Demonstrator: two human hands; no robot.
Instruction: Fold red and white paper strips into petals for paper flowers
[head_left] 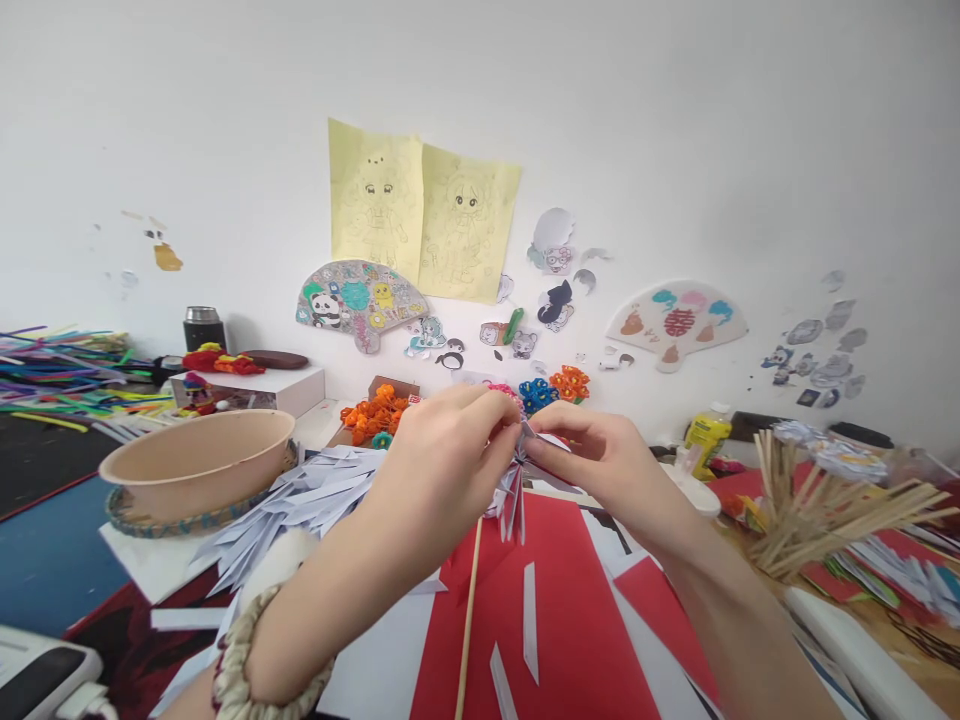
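My left hand [457, 440] and my right hand [592, 450] meet in front of me, raised above the red paper [570, 600]. Between them is a folded white paper flower [512, 505], its narrow pleats fanning downward. The fingers of both hands are closed, pinching its top, and partly hide it. A thin wooden stick [469, 620] slants down from below my left hand; its upper end is hidden, so I cannot tell whether it joins the flower. Two narrow folded white strips, one of them a paper strip [530, 625], lie on the red paper.
A pile of folded white papers [300, 500] lies left, beside a beige basin [199, 465]. Orange flowers [375, 412] and blue flowers [538, 396] stand behind my hands. To the right are bundled wooden sticks [825, 510] and a yellow bottle [707, 440]. Drawings cover the wall.
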